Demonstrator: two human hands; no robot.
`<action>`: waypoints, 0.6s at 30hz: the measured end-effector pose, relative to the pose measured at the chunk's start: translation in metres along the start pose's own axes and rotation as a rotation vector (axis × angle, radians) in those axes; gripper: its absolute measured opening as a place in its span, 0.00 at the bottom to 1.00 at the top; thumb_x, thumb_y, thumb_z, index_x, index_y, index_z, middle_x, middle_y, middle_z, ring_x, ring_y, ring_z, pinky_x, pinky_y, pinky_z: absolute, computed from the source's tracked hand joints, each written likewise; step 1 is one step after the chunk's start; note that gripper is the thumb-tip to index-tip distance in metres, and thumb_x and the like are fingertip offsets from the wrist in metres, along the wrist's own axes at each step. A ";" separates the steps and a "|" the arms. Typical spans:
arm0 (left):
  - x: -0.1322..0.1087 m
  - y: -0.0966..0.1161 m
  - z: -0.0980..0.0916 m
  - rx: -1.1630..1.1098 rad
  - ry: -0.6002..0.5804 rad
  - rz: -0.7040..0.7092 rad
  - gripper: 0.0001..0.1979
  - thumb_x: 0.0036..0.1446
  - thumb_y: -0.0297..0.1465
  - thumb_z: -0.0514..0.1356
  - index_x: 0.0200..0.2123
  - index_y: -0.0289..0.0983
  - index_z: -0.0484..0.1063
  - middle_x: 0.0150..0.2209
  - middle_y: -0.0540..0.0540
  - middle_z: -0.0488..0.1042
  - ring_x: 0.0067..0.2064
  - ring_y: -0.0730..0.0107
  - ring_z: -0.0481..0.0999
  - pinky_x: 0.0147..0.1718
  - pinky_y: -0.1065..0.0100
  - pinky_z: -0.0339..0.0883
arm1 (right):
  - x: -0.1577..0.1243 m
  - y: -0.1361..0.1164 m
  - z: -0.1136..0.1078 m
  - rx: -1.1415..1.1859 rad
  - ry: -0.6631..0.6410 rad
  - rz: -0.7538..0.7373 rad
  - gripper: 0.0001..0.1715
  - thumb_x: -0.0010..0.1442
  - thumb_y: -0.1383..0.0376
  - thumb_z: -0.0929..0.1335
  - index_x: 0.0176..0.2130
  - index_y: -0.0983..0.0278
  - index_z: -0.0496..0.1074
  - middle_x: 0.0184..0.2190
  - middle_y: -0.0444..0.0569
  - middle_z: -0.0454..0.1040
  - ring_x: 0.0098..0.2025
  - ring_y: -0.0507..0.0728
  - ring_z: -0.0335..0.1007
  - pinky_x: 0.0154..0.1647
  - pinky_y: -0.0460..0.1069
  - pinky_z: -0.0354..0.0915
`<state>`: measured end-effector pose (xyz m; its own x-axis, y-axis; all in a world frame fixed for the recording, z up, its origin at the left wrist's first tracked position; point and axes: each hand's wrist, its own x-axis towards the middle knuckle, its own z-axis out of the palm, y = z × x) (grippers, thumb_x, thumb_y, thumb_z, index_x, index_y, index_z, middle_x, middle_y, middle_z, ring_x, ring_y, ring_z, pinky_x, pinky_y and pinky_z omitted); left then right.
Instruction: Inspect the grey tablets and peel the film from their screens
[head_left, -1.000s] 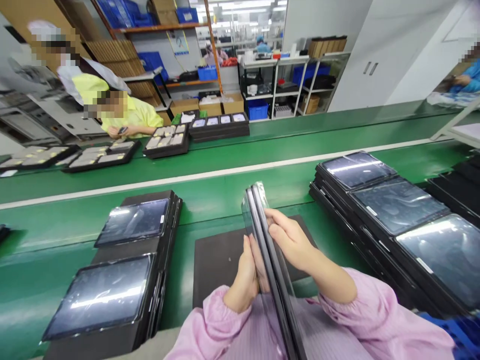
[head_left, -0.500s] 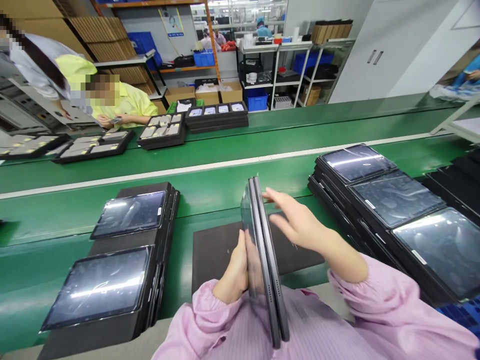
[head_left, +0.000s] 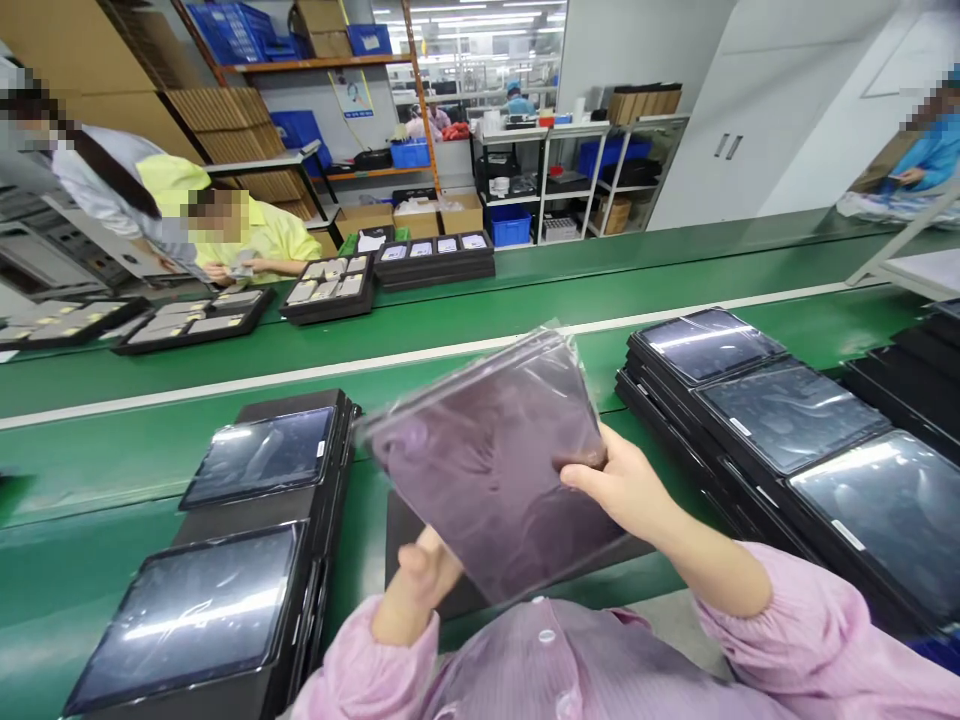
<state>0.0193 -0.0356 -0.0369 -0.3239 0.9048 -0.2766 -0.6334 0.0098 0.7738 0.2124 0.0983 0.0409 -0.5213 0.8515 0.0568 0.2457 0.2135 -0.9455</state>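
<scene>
My right hand (head_left: 626,490) grips the right edge of a pair of thin tablets (head_left: 495,470), its thumb on the face towards me. The pair is tilted, with a dark, shiny face and loose clear film at the top edge. My left hand (head_left: 426,575) is at the lower left edge with its thumb apart; the tablets partly hide its fingers, and whether it touches them is unclear. Under the tablets is a dark flat board or tray (head_left: 401,540) on the green bench.
At left, a stack of black trays (head_left: 247,545) carries two tablets face up. Taller tray stacks with tablets (head_left: 795,415) stand at right. Across the green bench (head_left: 525,290), a person in yellow (head_left: 270,235) works beside trays of small devices (head_left: 326,290). Shelves (head_left: 551,160) stand behind.
The tablets have turned from edge-on to showing a broad face. My right hand has closed on their right edge, while my left hand has moved down and left, off their side.
</scene>
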 end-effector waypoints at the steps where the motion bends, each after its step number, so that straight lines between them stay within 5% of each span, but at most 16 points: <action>1: -0.005 -0.007 0.005 -0.050 -0.038 0.019 0.33 0.17 0.51 0.72 0.29 0.39 0.77 0.26 0.45 0.78 0.34 0.51 0.78 0.34 0.59 0.72 | 0.000 0.001 0.005 0.085 0.004 0.077 0.16 0.51 0.56 0.70 0.37 0.62 0.69 0.32 0.47 0.77 0.34 0.59 0.73 0.33 0.50 0.68; 4: -0.020 -0.023 0.021 -0.121 -0.035 -0.011 0.25 0.26 0.35 0.73 0.34 0.38 0.76 0.27 0.46 0.79 0.29 0.58 0.78 0.31 0.63 0.72 | 0.001 0.009 0.011 0.333 -0.019 0.099 0.19 0.57 0.53 0.64 0.44 0.62 0.67 0.36 0.47 0.75 0.41 0.57 0.71 0.41 0.51 0.67; 6: -0.027 -0.026 0.027 -0.143 -0.002 -0.053 0.22 0.29 0.29 0.69 0.35 0.37 0.76 0.31 0.45 0.79 0.31 0.58 0.79 0.32 0.63 0.72 | 0.004 0.017 0.007 0.328 -0.014 0.082 0.19 0.58 0.51 0.62 0.42 0.61 0.65 0.30 0.44 0.73 0.35 0.56 0.70 0.36 0.49 0.66; 10: -0.032 -0.025 0.029 -0.153 0.077 -0.098 0.22 0.28 0.27 0.67 0.35 0.35 0.76 0.33 0.43 0.79 0.33 0.55 0.78 0.33 0.60 0.72 | 0.013 0.027 -0.009 -0.123 -0.031 0.021 0.20 0.55 0.51 0.63 0.22 0.61 0.57 0.17 0.39 0.59 0.22 0.52 0.57 0.24 0.46 0.56; 13: -0.030 -0.028 0.028 -0.093 0.169 -0.100 0.23 0.27 0.27 0.66 0.35 0.36 0.75 0.31 0.45 0.79 0.30 0.59 0.77 0.29 0.63 0.71 | 0.011 0.022 -0.002 -0.451 -0.018 -0.085 0.21 0.59 0.57 0.60 0.19 0.61 0.54 0.17 0.42 0.60 0.21 0.52 0.58 0.23 0.46 0.54; 15: -0.028 -0.031 0.028 -0.025 0.204 -0.101 0.21 0.28 0.26 0.66 0.33 0.36 0.75 0.28 0.47 0.77 0.28 0.61 0.75 0.27 0.65 0.69 | 0.001 0.013 0.017 -0.499 -0.163 -0.255 0.18 0.61 0.62 0.59 0.21 0.62 0.61 0.19 0.46 0.65 0.23 0.53 0.62 0.22 0.47 0.55; 18: -0.028 -0.037 0.029 0.049 0.217 -0.115 0.18 0.27 0.26 0.67 0.29 0.37 0.74 0.25 0.47 0.76 0.29 0.60 0.74 0.29 0.63 0.68 | -0.026 -0.002 0.053 -0.305 -0.634 -0.596 0.13 0.62 0.63 0.60 0.30 0.58 0.71 0.25 0.45 0.72 0.28 0.55 0.68 0.24 0.47 0.60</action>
<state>0.0716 -0.0489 -0.0412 -0.3984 0.7841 -0.4760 -0.6418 0.1324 0.7553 0.1824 0.0499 0.0245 -0.9589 0.1573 0.2361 -0.0497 0.7261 -0.6857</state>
